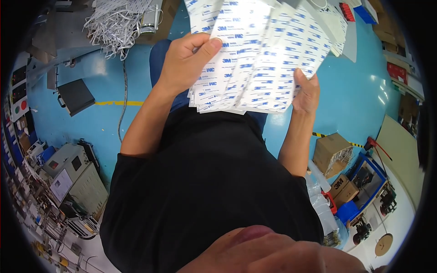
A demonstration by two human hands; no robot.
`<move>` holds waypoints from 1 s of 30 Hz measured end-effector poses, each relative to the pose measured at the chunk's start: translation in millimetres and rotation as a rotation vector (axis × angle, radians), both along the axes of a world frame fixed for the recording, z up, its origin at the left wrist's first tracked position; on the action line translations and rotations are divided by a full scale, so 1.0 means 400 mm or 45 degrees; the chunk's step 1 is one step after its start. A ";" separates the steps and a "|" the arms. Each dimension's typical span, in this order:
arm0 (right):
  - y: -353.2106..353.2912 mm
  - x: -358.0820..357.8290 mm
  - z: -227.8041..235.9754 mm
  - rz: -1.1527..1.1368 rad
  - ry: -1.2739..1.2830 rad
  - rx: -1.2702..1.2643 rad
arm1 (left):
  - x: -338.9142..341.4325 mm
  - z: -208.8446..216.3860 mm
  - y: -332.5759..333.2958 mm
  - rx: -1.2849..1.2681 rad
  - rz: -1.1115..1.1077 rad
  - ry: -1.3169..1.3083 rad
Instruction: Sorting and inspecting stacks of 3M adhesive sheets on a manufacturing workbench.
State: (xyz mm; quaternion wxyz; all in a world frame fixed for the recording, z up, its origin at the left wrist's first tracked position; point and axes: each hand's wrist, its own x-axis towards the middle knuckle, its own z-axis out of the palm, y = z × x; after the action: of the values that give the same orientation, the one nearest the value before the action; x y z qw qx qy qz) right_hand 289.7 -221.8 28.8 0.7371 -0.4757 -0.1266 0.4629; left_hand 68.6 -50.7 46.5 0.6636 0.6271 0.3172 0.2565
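Observation:
A fanned stack of white sheets with blue print, which look like adhesive-tape liner sheets, is spread in front of my body. My left hand grips its left edge, thumb on top and the other fingers underneath. At the lower right edge, my right hand holds the stack with its thumb over the face and its fingers mostly hidden behind. The sheets overlap unevenly, and their lower corners hang just above my black shirt.
A tangled heap of white strips lies at the upper left beside a metal can. A dark flat case and a cable are on the blue floor. Grey machine cabinets stand left; a cardboard box stands right.

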 end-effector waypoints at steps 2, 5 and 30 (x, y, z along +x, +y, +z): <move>-0.025 0.025 -0.019 -0.038 -0.013 0.024 | -0.007 -0.004 0.011 -0.046 0.046 -0.041; -0.055 0.039 -0.016 -0.292 0.125 0.274 | -0.009 0.007 0.018 -0.147 0.191 -0.097; -0.079 0.095 -0.034 0.019 0.630 1.026 | -0.003 0.014 0.040 -0.425 0.452 -0.264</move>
State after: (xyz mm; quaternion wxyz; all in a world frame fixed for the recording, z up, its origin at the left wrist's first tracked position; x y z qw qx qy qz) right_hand 327.8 -253.4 15.1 0.8676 -0.0262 -0.1201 0.4818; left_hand 67.5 -34.9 52.0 0.7313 0.4140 0.3905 0.3759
